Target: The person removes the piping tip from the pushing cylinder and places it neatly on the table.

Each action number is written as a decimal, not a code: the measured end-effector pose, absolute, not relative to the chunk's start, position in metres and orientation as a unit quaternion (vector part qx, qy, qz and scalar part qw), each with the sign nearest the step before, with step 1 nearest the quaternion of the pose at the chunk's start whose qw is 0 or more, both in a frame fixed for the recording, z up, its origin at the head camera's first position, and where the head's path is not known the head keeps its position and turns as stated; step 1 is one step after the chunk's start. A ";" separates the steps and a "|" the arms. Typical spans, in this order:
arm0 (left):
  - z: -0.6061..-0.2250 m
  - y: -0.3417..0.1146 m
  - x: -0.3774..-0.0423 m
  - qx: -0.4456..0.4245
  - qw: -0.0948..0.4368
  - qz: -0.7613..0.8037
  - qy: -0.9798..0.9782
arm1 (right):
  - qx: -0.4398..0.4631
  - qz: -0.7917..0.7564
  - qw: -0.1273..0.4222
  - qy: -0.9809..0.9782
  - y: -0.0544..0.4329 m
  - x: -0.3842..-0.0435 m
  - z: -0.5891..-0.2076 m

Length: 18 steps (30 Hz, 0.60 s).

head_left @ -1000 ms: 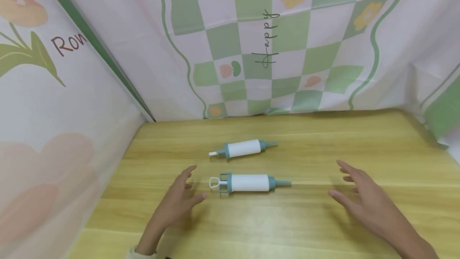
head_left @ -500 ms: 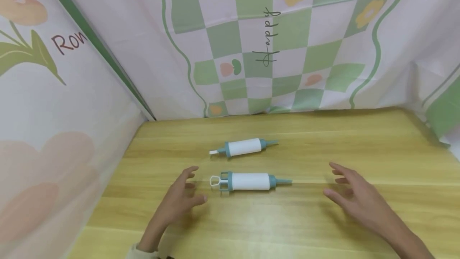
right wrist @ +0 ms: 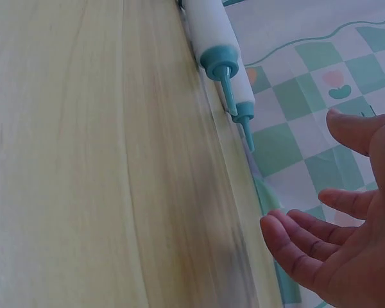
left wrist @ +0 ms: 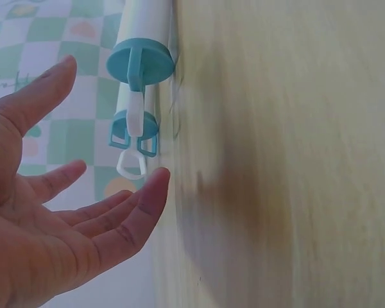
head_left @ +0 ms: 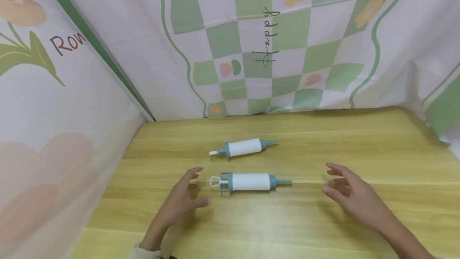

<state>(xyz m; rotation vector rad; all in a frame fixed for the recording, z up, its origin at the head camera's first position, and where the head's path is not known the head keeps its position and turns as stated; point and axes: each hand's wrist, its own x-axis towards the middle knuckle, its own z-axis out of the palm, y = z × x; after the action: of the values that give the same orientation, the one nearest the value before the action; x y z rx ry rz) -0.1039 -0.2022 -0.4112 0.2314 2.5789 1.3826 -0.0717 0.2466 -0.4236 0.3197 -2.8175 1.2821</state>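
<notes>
Two large syringes with white barrels, teal end caps and thin teal nozzles lie on the wooden table. The nearer syringe [head_left: 250, 182] has its white pull ring and teal finger loops lying flat, toward the left. Behind it, the farther syringe [head_left: 245, 147] lies slightly slanted, its handle standing on edge. My left hand [head_left: 179, 200] hovers left of the nearer pull ring, thumb and fingers spread, holding nothing. Off to the right, past the nozzle tips, my right hand [head_left: 357, 201] is held above the table with relaxed fingers. In both wrist views a gap separates the hands from the syringes.
The wooden table [head_left: 287, 227] meets a hanging checkered cloth [head_left: 258, 39] along its back edge. Another printed cloth [head_left: 72, 107] stands along the left side, and folds of fabric [head_left: 427, 87] hang at the right corner.
My right hand has moved left, a little closer to the nozzle tips. The left hand has shifted slightly right toward the pull ring. Both syringes stay in place.
</notes>
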 end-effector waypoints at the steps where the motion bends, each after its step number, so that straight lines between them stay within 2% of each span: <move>1: -0.411 -0.202 -0.105 0.080 0.101 0.468 0.874 | 0.100 0.415 0.013 -0.904 0.246 -0.073 -0.424; 18: -0.416 -0.200 -0.112 0.103 0.114 0.496 0.855 | 0.081 0.450 -0.011 -0.889 0.241 -0.075 -0.429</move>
<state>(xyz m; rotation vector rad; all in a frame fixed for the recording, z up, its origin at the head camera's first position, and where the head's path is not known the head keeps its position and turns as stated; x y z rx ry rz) -0.1117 -0.1998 -0.4158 0.3006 2.5063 1.4540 -0.0746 0.2409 -0.4292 0.2552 -2.8131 1.4227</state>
